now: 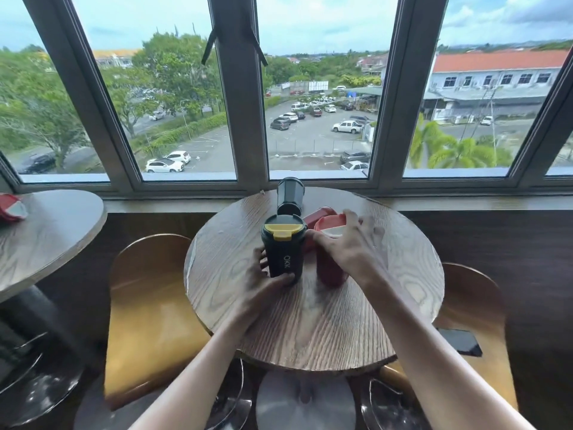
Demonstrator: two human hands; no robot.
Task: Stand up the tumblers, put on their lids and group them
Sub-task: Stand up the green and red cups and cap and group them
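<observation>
On the round wooden table a dark green tumbler with a yellow lid stands upright, and my left hand grips its lower part. Right beside it stands a red tumbler. My right hand is curled over its red-and-white lid at the top. A second dark tumbler stands upright at the table's far edge near the window, its top edge-on to me. Another red tumbler lies on its side behind the two I hold, partly hidden.
A window sill runs just behind the table. Two wooden chairs stand close, chair one on the left and chair two on the right with a black phone on its seat. A second table is at far left.
</observation>
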